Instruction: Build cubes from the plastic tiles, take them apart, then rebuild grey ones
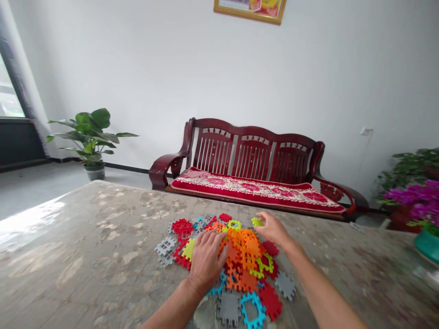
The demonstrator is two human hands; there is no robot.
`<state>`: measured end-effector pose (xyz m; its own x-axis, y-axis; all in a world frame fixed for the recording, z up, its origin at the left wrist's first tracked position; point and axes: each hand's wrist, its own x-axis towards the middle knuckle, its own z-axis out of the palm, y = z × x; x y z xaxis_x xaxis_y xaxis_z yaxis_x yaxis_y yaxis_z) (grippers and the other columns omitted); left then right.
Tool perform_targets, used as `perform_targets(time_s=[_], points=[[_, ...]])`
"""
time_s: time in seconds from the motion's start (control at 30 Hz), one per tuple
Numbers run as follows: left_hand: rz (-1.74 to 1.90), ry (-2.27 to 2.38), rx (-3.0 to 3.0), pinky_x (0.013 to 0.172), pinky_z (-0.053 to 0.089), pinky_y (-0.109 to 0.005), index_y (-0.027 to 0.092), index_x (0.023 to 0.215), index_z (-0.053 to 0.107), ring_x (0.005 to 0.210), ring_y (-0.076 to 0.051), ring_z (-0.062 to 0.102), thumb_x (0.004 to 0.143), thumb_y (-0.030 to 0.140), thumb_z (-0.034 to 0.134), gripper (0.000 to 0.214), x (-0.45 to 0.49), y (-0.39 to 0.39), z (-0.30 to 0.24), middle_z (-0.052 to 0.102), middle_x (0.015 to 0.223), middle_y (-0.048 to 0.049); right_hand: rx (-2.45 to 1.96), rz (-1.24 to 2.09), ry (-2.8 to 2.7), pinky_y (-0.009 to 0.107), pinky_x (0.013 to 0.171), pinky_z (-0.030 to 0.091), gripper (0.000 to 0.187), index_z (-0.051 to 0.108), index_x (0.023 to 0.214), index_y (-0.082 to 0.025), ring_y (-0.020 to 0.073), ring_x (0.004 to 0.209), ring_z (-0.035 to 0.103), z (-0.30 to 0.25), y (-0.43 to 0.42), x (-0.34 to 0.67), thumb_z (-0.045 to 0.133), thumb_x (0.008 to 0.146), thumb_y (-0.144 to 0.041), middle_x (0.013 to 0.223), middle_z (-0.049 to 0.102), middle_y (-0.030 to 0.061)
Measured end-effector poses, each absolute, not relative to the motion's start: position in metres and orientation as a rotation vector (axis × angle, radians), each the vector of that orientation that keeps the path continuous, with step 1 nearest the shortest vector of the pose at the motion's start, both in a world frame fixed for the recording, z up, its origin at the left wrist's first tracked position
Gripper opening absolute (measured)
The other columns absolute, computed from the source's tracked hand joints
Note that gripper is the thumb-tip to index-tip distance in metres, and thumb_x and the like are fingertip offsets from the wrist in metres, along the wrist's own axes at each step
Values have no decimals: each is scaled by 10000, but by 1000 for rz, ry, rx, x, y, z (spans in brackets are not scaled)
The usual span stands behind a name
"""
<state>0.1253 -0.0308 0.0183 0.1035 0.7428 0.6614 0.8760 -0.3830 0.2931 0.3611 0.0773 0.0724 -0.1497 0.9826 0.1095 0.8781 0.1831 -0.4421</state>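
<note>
A pile of flat plastic interlocking tiles [240,265] in red, orange, grey, lime and blue lies on the marbled table [103,256]. My left hand [206,258] rests palm down on the pile, fingers spread beside a block of joined orange tiles [245,249]. At the far side of the pile, the fingers of my right hand [272,228] pinch a lime tile [257,222].
A dark red wooden bench [254,151] with a floral cushion stands behind the table. A potted plant [91,137] sits on the floor at the left. Purple flowers in a green pot [423,219] stand at the table's right edge.
</note>
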Motion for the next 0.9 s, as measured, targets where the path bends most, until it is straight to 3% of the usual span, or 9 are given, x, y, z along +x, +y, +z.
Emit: perform_targets(time_s=[0.17,0.37,0.43,0.53,0.67,0.9], points=[[-1169,-1662,-2054,1040,374,-428,233,1214,589,1065,-208,610,928,203,462,314,121,-31,20,707,1122,-41,-1419,741,-2018,413,1004,448,630,561,1304,-200,283,1204,568,92,40,353,693,719,-393,1343,592,108],[-1241,-1714,-1886,1043,363,-428,199,1232,577,1077,-215,608,957,244,422,319,115,-26,15,693,1164,-79,-1384,704,-2277,500,1184,197,1194,334,1504,-207,358,1462,191,60,-47,364,856,482,-536,1604,220,138],[-1250,-1703,-1876,1040,368,-424,196,1234,580,1070,-217,612,956,257,426,324,116,-25,14,694,1168,-85,-1454,608,-2393,542,1183,163,1261,279,1526,-259,378,1478,119,44,-74,362,873,443,-511,1628,139,116],[-1238,-1696,-1896,1051,364,-429,197,1234,588,1078,-221,612,954,263,424,331,118,-26,16,693,1177,-85,-1517,360,-2407,556,1179,168,1092,308,1514,-285,362,1477,141,27,-91,359,823,564,-442,1623,170,101],[-1217,-1804,-1869,1073,347,-430,190,1226,594,1084,-222,610,963,273,385,346,112,-32,20,694,1162,-93,-1476,9,-2233,505,1159,271,766,442,1440,-241,316,1417,314,11,-85,365,720,740,-380,1546,360,114],[-1017,-2239,-1601,1092,316,-469,197,1306,543,1182,-264,554,968,349,348,419,75,-52,32,612,1310,-118,-1371,-262,-2070,459,1117,339,491,501,1373,-209,277,1327,430,-2,-81,372,515,922,-402,1448,482,119]])
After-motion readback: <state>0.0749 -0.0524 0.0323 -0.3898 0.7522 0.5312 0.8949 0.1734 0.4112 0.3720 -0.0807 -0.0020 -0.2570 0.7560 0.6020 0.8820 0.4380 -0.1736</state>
